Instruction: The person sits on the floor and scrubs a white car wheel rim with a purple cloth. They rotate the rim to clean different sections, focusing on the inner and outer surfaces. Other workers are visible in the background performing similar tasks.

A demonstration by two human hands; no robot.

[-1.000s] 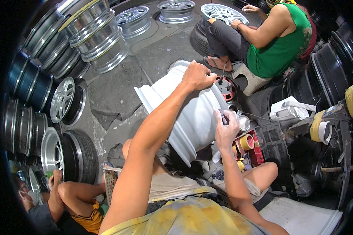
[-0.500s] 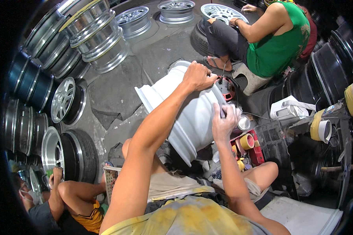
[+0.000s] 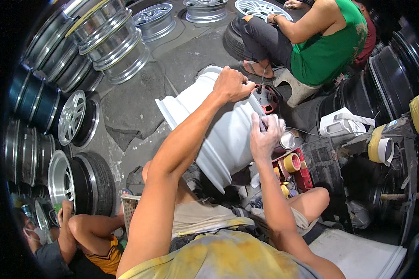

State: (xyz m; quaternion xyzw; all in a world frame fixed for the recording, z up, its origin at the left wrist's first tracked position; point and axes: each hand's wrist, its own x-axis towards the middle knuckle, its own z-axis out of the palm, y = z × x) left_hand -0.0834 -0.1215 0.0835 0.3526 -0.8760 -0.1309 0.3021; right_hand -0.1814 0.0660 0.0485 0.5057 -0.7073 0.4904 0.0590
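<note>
A light grey-white wheel rim (image 3: 223,139) lies on its side in front of me, tilted, between my knees. My left hand (image 3: 233,85) is closed over the far right part of its edge, the fingers curled out of sight. At the right edge of the rim, my dusty, whitened right hand (image 3: 266,136) pinches a small dark flat piece (image 3: 263,126) between thumb and fingers. Its exact kind cannot be made out. Right beside that hand stands an open can (image 3: 287,140) with a pale inside.
A red crate (image 3: 303,174) with tape rolls (image 3: 291,162) sits right of the rim; a red-black round tool (image 3: 266,98) lies beyond it. A white jug (image 3: 342,124) stands further right. Stacked rims (image 3: 114,44) line the left. One co-worker (image 3: 328,42) sits ahead, another (image 3: 65,232) lower left.
The whole scene sits slightly higher and further left in the picture. Both hands keep their places on the rim, and the right still pinches the dark piece.
</note>
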